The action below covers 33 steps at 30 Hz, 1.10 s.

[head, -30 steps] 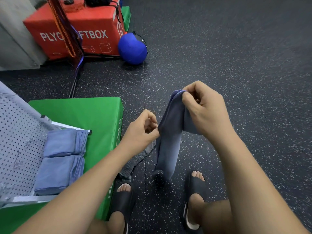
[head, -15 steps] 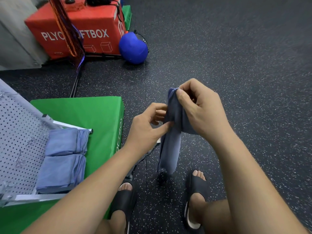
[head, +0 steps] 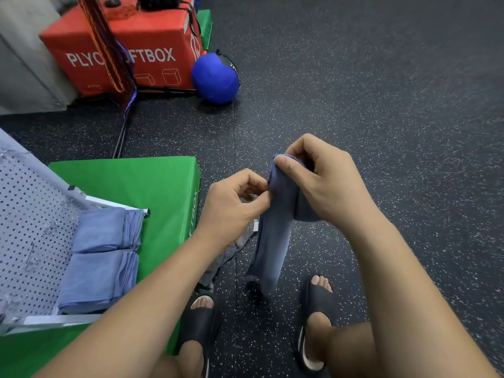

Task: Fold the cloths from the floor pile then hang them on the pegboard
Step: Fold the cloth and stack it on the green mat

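- My right hand [head: 324,189] is grasping the top of a dark blue-grey cloth [head: 274,241]. Thumb and curled fingers pinch the bunched upper edge.
- My left hand [head: 231,211] is just beside it, lower and to the left. Fingers are curled, and thumb and forefinger pinch the cloth's left edge.
- The cloth is up in the air between both hands, hanging down as a narrow, doubled-over strip.
- Its lower end dangles over the dark speckled floor [head: 381,118] between my feet; can't tell if it touches.
- The pegboard [head: 32,214] is at left: pale grey, perforated, lying tilted on a green box [head: 131,184].
- Two folded cloths [head: 103,230], light blue, are on the pegboard's right part, one next to the other with edges touching.
- A grey checked cloth [head: 225,257] lies crumpled on the floor beside the green box, partly hidden under my left forearm.
- Black slide sandals [head: 316,306] are on both feet, at the bottom of the view.
- A red box [head: 163,31] with white lettering is at far left, with a blue ball [head: 215,77] just beside its right corner.
- Orange and purple cords [head: 109,50] hang in front of the red box.
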Each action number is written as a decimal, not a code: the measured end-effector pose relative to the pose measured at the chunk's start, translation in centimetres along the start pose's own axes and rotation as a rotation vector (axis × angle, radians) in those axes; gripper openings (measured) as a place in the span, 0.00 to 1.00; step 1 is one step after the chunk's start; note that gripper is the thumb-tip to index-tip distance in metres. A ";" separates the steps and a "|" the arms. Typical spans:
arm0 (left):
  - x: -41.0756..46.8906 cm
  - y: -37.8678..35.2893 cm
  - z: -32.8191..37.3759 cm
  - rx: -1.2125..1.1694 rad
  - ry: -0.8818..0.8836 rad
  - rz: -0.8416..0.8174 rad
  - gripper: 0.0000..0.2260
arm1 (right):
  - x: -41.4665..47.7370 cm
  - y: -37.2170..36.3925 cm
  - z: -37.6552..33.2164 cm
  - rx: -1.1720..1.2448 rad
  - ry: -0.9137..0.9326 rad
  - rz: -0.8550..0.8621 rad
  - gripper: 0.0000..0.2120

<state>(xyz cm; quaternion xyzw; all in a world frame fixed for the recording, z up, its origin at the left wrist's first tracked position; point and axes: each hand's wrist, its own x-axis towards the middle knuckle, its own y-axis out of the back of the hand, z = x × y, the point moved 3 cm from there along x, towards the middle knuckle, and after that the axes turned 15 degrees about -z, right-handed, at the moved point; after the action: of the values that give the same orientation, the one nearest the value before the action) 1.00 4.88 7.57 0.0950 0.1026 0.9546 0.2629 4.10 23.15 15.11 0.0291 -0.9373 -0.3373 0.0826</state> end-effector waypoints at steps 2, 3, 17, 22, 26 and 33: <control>0.0 0.2 0.0 0.011 0.020 0.024 0.07 | 0.0 0.2 0.1 -0.009 0.005 0.022 0.08; 0.0 0.2 0.0 0.017 0.027 0.033 0.09 | -0.1 0.3 0.1 -0.016 0.013 0.034 0.07; -0.5 -1.2 -0.5 0.148 0.004 -0.065 0.08 | -0.4 1.2 -1.6 0.008 0.100 0.199 0.07; -0.4 -1.9 0.3 0.043 -0.014 -0.118 0.09 | -0.3 1.7 -1.3 0.020 0.078 0.251 0.07; -0.7 -2.4 0.6 0.052 -0.043 -0.154 0.10 | -0.4 2.2 -0.5 0.004 0.049 0.262 0.08; -0.8 -2.5 0.0 0.148 -0.026 -0.227 0.00 | -0.5 2.4 -0.5 0.013 0.047 0.289 0.08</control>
<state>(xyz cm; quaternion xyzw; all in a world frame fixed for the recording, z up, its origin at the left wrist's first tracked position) 2.85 6.57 6.86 0.1142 0.1793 0.9072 0.3630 4.69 24.75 16.91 -0.0980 -0.9316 -0.3152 0.1520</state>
